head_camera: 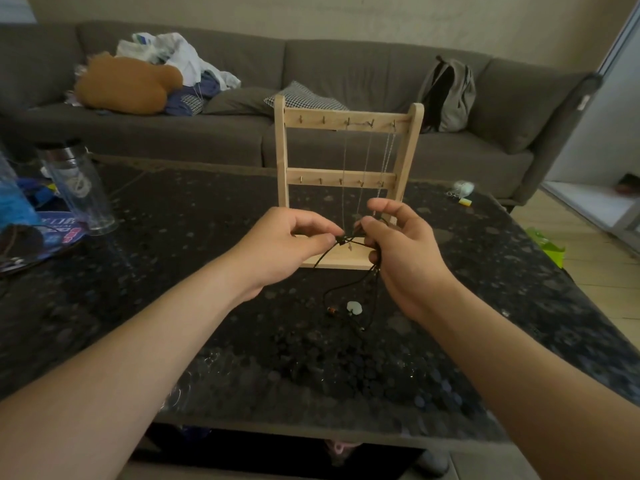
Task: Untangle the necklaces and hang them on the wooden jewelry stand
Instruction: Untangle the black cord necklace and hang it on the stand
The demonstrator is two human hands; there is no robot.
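The jewelry stand (281, 157) stood upright on the desk (207, 271). Thin chains (345, 154) hung from hooks on the right half of its top rail. Just before the stand's base, the left hand (287, 244) and right hand (398, 251) met, fingers (381, 204) pinching a cord necklace (341, 240); its pendant (354, 308) lay on the desk farther forward. A bottle (78, 188) stood well left of the stand. Behind the stand ran a couch (346, 64), bearing a pillow (304, 97) directly behind, a clothes pile (180, 64) behind-left and a backpack (448, 95) behind-right. Small items (462, 190), perhaps clutter, lay to the stand's right.

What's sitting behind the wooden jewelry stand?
A grey sofa with a checkered cushion showing above the wooden stand. Its top rail covers the cushion's lower edge.
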